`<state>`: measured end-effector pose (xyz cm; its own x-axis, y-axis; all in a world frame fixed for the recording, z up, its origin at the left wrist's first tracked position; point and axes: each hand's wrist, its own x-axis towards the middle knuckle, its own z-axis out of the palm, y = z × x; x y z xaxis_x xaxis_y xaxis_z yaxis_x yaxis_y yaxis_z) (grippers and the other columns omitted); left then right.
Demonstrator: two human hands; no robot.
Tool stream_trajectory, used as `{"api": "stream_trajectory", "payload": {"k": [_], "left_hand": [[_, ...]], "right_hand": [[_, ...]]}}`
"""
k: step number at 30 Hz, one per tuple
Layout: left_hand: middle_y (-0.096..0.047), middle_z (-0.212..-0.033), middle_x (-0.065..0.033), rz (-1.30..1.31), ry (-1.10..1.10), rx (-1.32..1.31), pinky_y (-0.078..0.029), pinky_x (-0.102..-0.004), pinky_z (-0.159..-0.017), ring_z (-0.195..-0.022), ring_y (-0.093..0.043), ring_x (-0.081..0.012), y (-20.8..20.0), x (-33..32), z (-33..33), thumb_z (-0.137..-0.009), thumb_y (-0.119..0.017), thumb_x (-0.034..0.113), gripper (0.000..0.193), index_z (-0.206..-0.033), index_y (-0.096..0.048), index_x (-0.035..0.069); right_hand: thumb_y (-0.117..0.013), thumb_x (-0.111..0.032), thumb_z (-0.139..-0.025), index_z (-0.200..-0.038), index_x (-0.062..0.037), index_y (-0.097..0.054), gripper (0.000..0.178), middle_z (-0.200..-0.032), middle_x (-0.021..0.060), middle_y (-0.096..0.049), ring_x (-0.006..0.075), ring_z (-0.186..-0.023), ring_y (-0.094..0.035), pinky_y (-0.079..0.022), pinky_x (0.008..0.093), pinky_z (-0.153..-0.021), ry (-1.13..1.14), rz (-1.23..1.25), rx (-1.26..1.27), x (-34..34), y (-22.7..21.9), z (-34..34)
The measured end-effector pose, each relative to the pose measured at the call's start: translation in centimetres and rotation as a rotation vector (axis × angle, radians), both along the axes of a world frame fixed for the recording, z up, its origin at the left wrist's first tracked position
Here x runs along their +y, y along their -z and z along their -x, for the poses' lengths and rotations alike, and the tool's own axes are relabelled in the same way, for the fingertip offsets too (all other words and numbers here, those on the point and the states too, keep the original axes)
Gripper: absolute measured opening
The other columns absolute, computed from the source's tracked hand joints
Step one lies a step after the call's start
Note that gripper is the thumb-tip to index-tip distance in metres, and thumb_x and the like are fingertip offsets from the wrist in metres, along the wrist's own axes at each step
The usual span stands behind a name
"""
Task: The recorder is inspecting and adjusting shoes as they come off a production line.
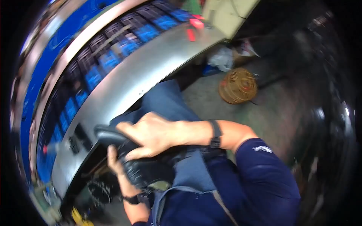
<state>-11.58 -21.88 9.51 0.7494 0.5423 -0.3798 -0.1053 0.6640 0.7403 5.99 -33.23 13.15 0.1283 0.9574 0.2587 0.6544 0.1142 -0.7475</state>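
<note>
A black shoe (141,171) lies across my lap, its toe pointing to the upper left toward the metal counter. My right hand (154,132) reaches over it from above, fingers toward the toe and thumb along the near side, gripping it. From below and to the left, my left hand (117,164) supports the same shoe; most of its fingers are hidden behind it. Dark bands circle both wrists. Under the shoe is a blue-grey cloth (194,171) over my lap, and motion blurs the finer detail.
A curved-looking silver counter (128,79) runs along the left, with dark small objects (81,137) and a red-capped bottle (54,147). Behind it stands a rack of blue items (109,60). On the floor are a round wicker basket (238,86), a white plastic bag (222,59) and a fan (100,192).
</note>
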Motion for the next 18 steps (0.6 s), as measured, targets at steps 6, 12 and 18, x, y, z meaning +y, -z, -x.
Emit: {"api": "stream_trajectory", "payload": {"k": [6,12,18], "left_hand": [[-0.053,-0.139,-0.0181,0.124,0.123,-0.199,-0.038,-0.0465,-0.111,-0.128,-0.052,-0.0305,2.1,1.3,0.1,-0.096,-0.046,0.055,0.071,-0.143,-0.044,0.002],[-0.057,-0.134,-0.0178,0.154,0.297,-0.269,-0.045,-0.0461,-0.105,-0.119,-0.058,-0.0296,1.8,1.0,-2.4,-0.096,-0.048,0.056,0.067,-0.139,-0.051,0.004],[-0.061,-0.129,-0.0170,0.163,0.141,0.019,-0.050,-0.0439,-0.100,-0.113,-0.063,-0.0285,-0.3,1.3,-3.5,-0.099,-0.049,0.048,0.059,-0.134,-0.055,0.001]], "right_hand": [[-0.073,-0.032,-0.078,-0.120,0.0115,-0.046,0.066,-0.072,0.0204,-0.064,0.0397,-0.065,-0.066,-0.051,0.0471,-0.059,0.278,-0.199,0.079,-1.2,1.9,3.0],[-0.067,-0.016,-0.086,-0.142,0.0055,-0.038,0.067,-0.108,0.0216,-0.059,0.0358,-0.095,-0.058,-0.047,0.0449,-0.083,0.382,-0.321,0.127,-7.6,7.2,4.5],[-0.076,-0.014,-0.074,-0.152,-0.0130,-0.034,0.089,-0.150,0.0272,-0.031,0.0439,-0.137,-0.036,-0.037,0.0545,-0.107,0.248,-0.237,-0.142,-10.7,8.6,4.9]]}}
